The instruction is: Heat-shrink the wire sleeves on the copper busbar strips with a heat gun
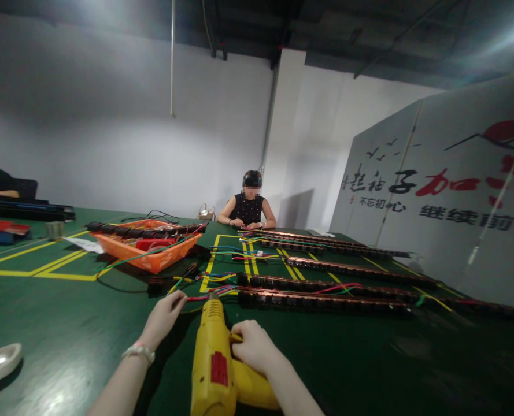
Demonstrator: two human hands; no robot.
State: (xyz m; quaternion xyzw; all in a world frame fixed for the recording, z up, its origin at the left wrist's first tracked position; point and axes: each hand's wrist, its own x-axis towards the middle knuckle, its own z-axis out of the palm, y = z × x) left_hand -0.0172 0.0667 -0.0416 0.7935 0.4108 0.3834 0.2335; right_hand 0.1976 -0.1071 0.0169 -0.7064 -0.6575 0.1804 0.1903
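Note:
A yellow heat gun [209,358] with a red patch on its body is gripped by my right hand [252,346], fingers wrapped round its handle. Its nozzle points away from me, close to a bundle of coloured wires [226,289]. My left hand [170,312] pinches the near end of a red wire [196,299] from that bundle. The wires run right into a long black strip with copper-coloured edges [317,301] lying on the green table. What the nozzle's tip faces is partly hidden by the gun.
An orange basket [152,263] holding black strips and red items stands left of centre. More long strips [347,264] lie to the right. A white roll-like ring [0,364] rests at the near left. Across the table [87,329] sits another person [248,208].

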